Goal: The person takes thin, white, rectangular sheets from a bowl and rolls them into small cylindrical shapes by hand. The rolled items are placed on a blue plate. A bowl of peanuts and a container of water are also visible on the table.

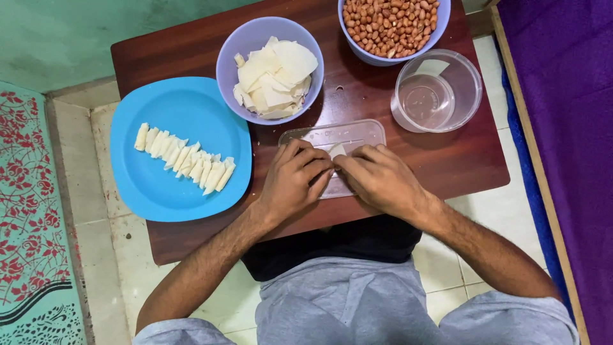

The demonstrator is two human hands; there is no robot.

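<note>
Where fingers meet over the low table: left hand [295, 182] and right hand [382, 181], both curled, fingertips pinched together on a small white wrapper piece [337, 151]; only its top corner visible, the rest hidden under the fingers. Beneath both hands: clear plastic tray [332, 135], near half covered by the hands, hard to read against the wood. Left of hands: blue plate [180, 148] bearing a slanted row of folded white pieces [185, 158]. Just beyond the tray: lavender bowl [269, 69] of loose white wrapper sheets. Far right: clear round container [437, 91], contents unclear. Top edge: second bowl with peanuts [389, 25], cut off by frame. Underneath all: dark wooden table [460, 156]. Lower frame: grey-clad knees, partly cropped.
</note>
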